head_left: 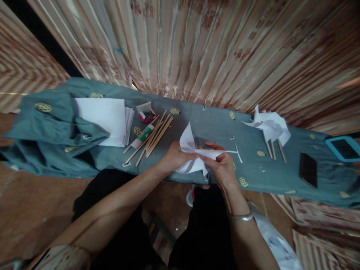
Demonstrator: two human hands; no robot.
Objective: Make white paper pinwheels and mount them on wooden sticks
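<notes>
A white paper pinwheel (188, 139) with folded blades is held between both hands above the front edge of the cloth-covered table. My left hand (174, 156) grips its left side, thumb across the middle. On the right side, my right hand (221, 161) pinches a blade, its fingers partly behind the paper. Left of my hands lie several thin wooden sticks (159, 137), a green and white glue stick (143, 135) and an open small red box (146, 112) with dark bits inside. Beside my right hand a narrow paper strip (239, 153) rests on the cloth.
A stack of white paper (102, 120) sits at left, partly under bunched cloth. Finished-looking pinwheels on sticks (271, 127) lie at right, near a dark phone (308, 169) and a blue-framed device (343, 148). Draped striped curtains (180, 48) hang behind the table (213, 120).
</notes>
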